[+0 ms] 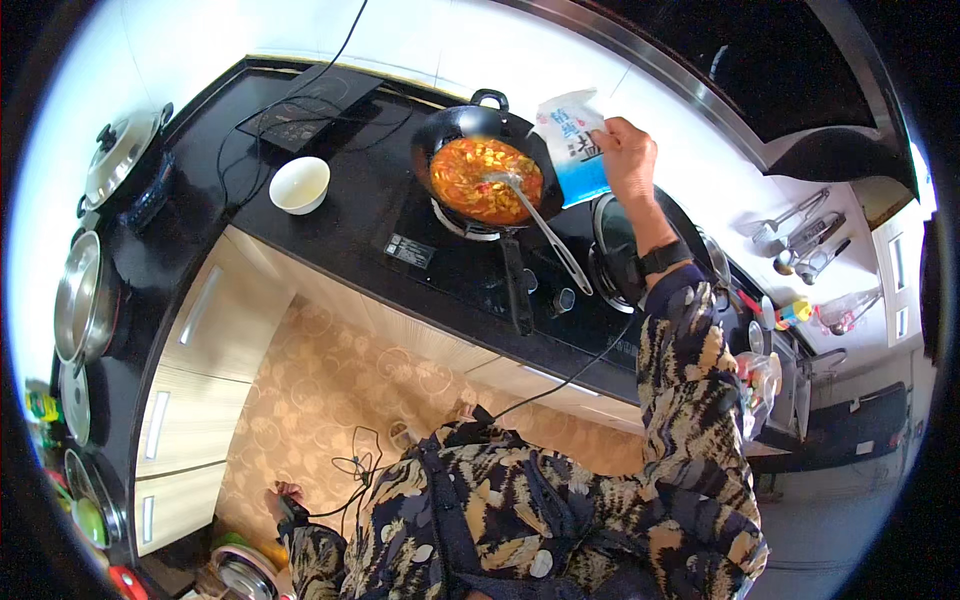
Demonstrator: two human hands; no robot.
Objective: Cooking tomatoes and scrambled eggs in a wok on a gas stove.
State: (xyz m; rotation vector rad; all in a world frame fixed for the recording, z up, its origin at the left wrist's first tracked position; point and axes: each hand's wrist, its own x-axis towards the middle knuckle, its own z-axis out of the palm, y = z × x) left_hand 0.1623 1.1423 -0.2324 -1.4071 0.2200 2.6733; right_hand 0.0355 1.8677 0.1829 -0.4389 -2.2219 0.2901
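My right hand (628, 154) grips a white and blue plastic packet (574, 154) by its side, at the right rim of the wok. The packet bears writing. Below it, a black wok (551, 184) stands on the stove and holds a red-orange stew (480, 180) with yellowish pieces. A metal cooking spoon or ladle (551, 236) lies with its head in the stew and its handle across the rim towards me. My left hand (288, 493) hangs low at my side, away from the counter; its fingers are small and partly hidden.
A white bowl (300, 185) sits left of the wok, near a black induction plate (311, 105) with loose black cables. Beside the wok is a dark lidded pan (622, 240). Steel pots (79, 300) line the left counter. Utensils (799, 232) hang on the right wall.
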